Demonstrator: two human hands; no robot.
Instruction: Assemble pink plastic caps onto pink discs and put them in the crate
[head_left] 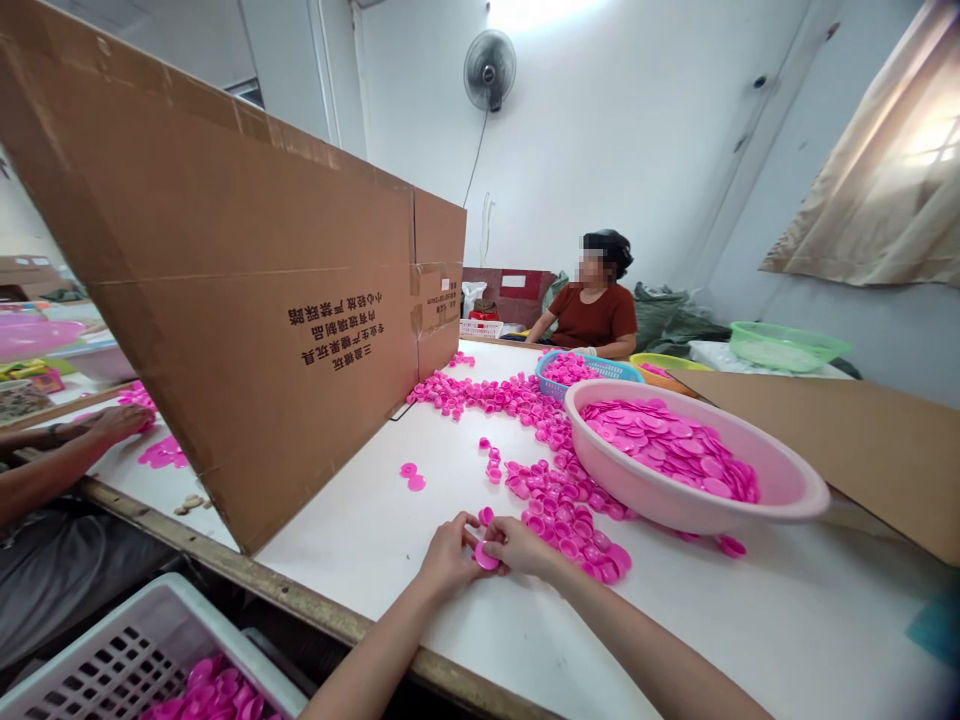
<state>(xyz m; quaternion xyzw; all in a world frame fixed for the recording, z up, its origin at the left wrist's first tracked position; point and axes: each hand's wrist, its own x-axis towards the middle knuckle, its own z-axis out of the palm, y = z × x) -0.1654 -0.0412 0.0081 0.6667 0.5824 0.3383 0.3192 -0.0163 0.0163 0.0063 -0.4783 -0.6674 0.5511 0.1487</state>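
Close together above the white table (352, 555), my left hand (450, 552) and my right hand (519, 546) meet at a round pink plastic disc (486, 557). Fingers of both hands are closed on its edges, the right thumb lying over its top. A small pink plastic cup (486, 516) shows just beyond my fingertips; whether I hold it or it lies on the table, I cannot tell. To the right of my hands spreads a pile of small pink cups (562, 520). Two flat pink pieces (416, 483) lie farther off to the left.
A large pink basin (675, 515) full of pink discs stands right. Behind it are a blue basket (551, 385) and a seated person (596, 318). A tall cardboard sheet (247, 300) divides the table; another person's hand (120, 422) is beyond. A white crate (180, 600) sits below the edge.
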